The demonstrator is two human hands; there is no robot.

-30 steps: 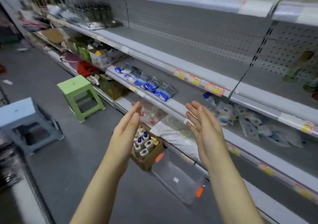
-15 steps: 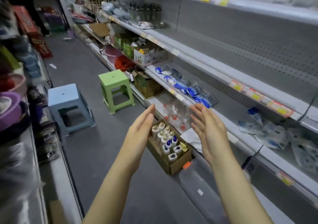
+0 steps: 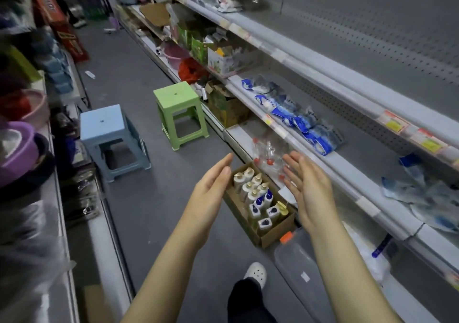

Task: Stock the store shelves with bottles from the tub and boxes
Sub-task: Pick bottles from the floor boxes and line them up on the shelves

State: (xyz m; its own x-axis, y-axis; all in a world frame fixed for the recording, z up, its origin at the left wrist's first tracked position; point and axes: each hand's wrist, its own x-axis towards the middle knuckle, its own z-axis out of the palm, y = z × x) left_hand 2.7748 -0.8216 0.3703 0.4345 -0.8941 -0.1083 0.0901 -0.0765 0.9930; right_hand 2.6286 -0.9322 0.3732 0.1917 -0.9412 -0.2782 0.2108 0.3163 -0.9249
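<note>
Two stools (image 3: 176, 97) stand beyond the box (image 3: 278, 233), a tub (image 3: 296, 264) just nearside. Box lies lengthwise along the shelf (image 3: 344, 171), bottles (image 3: 253, 186) upright. Left hand (image 3: 211, 195) and right hand (image 3: 309, 193) flank it, released, empty.

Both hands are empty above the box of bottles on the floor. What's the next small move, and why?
Probably lower both hands to the long sides of the cardboard box. The left hand and right hand are open, palms facing, holding nothing, and flank it in view. Its bottles stand upright and closely packed, so lifting the whole box looks easiest.
</note>
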